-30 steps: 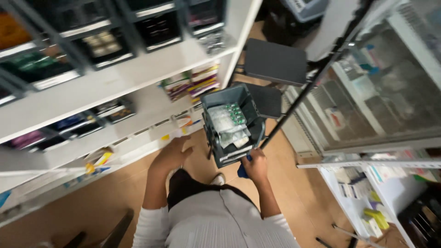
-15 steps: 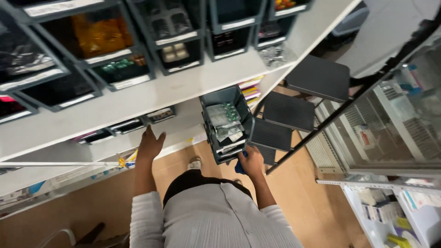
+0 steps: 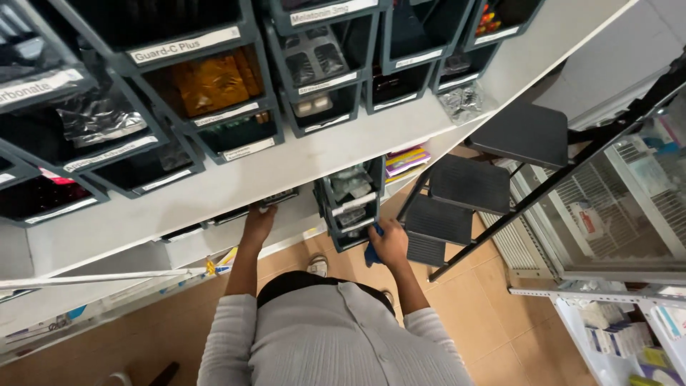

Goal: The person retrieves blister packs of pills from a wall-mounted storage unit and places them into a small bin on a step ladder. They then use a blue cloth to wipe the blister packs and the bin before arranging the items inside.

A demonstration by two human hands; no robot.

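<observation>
My left hand (image 3: 257,218) reaches up to the front of a low dark bin (image 3: 277,197) under the white shelf (image 3: 300,168); its fingertips are hidden at the shelf edge. My right hand (image 3: 391,243) grips a blue cloth (image 3: 372,251) and rests against a stack of dark bins (image 3: 350,207). These bins hold clear-wrapped packs and sit on the lower shelf. My grey ribbed sleeves and torso fill the bottom of the view.
Rows of labelled dark bins (image 3: 221,93) with foil and blister packs hang above the white shelf. A black step ladder (image 3: 493,179) stands right of my right hand. A glass-fronted cabinet (image 3: 622,207) with boxes is at the far right. Tan floor tiles (image 3: 471,314) lie below.
The bin stack that stood pulled out towards me now sits back in the lower shelf. My left hand has gone from the air to the shelf's bin front.
</observation>
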